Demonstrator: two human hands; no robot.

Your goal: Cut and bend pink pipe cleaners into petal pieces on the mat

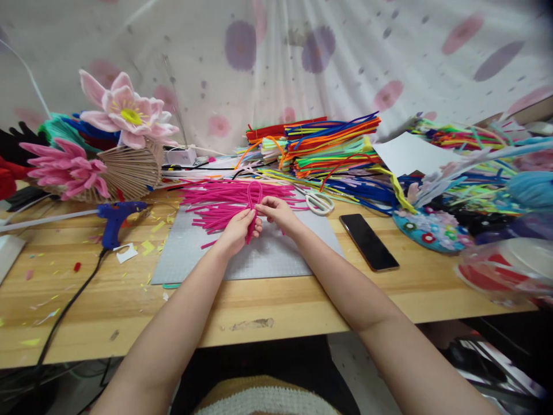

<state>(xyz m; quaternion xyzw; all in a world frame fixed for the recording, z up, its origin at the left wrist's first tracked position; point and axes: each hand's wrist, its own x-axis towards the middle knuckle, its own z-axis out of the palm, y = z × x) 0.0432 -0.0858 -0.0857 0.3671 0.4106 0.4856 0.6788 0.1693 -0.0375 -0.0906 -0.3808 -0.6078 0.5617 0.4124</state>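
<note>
A magenta pipe cleaner (254, 190), bent into an upright loop, stands up between my two hands. My left hand (240, 229) pinches it near the bottom of the loop, with short ends hanging below the fingers. On the loop's right side, the thumb and fingers of my right hand (279, 213) are closed on the same pipe cleaner. Behind and beneath the hands, a spread of straight magenta pipe cleaners (211, 202) lies on a grey cutting mat (276, 262).
White-handled scissors (319, 203) and a black phone (368, 242) lie to the right. A blue glue gun (116, 222) with its cord is at left, near pink pipe-cleaner flowers (129, 112). Bundled coloured pipe cleaners (332, 141) are piled behind. A clear tub (505, 268) sits far right.
</note>
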